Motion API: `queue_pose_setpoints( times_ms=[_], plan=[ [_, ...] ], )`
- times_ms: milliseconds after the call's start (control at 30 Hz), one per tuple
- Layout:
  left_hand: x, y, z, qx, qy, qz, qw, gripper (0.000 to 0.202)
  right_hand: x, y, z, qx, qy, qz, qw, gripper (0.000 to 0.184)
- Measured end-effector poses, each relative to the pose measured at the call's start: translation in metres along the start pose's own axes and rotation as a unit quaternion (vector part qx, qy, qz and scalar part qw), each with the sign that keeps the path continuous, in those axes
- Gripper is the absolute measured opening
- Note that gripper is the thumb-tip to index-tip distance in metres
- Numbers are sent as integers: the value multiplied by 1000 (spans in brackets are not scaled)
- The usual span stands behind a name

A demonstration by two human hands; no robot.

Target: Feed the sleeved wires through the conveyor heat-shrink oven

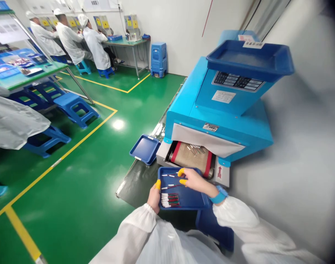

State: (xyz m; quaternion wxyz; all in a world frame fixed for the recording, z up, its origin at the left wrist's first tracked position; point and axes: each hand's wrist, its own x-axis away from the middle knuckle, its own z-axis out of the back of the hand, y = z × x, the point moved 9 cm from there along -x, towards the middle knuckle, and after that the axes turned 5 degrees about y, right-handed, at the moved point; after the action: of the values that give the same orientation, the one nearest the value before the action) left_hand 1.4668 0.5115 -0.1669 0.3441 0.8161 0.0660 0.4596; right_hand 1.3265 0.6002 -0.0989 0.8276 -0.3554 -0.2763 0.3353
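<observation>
My left hand (154, 198) grips the left rim of a blue tray (195, 201), its yellow-covered thumb over the edge. In the tray, a bundle of short wire pieces (170, 200) with white ends and red, black and green parts lies near the front. A few loose wires (168, 187) lie farther back. Over the tray's far part is my right hand (193, 179), its yellow-covered thumb and forefinger apart beside a small wire at the back. Nothing shows between those fingertips. Just beyond the tray, several more wires (195, 149) rest on the mesh conveyor belt (189, 159).
A blue machine (219, 124) stands over the belt, with a white flap (206, 141) at its opening and a blue tray (247, 58) on top. Another blue tray (145, 148) lies left of the belt. Co-workers (94, 44) sit at benches at the far left, near blue stools (76, 106).
</observation>
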Motion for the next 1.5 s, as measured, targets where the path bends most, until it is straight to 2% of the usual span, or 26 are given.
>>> queue_pose_setpoints(
  times_ms=[167, 400, 567, 800, 967, 1033, 1133, 1300, 1500],
  plan=[
    [4, 2, -5, 18, -19, 2, 1000, 29, 15, -31, -21, 126, 10, 106, 986, 14],
    [6, 3, -4, 21, -10, -5, 1000, 24, 20, -35, -38, 212, -10, 131, 968, 17],
    [6, 1, 0, 15, -4, -3, 1000, 22, 26, -30, -34, 216, -17, 121, 969, 18],
    [10, 3, -2, 7, -8, -2, 1000, 32, 26, -17, -15, 179, 53, 72, 980, 14],
    [13, 2, -5, 20, -18, 9, 1000, 35, 16, -12, -5, 191, 111, 51, 974, 27],
    [14, 2, -5, 24, -18, 10, 999, 34, 13, -12, -6, 201, 105, 45, 973, 29],
    [14, 3, -4, 27, -20, 7, 999, 33, 10, -13, -18, 209, 64, 48, 975, 28],
    [13, -1, 0, 20, -19, 3, 1000, 34, 9, -33, -37, 186, 20, 94, 978, 28],
    [13, -2, -4, 28, -50, -1, 998, 39, 11, -45, -25, 134, 27, 96, 986, 39]
  ],
)
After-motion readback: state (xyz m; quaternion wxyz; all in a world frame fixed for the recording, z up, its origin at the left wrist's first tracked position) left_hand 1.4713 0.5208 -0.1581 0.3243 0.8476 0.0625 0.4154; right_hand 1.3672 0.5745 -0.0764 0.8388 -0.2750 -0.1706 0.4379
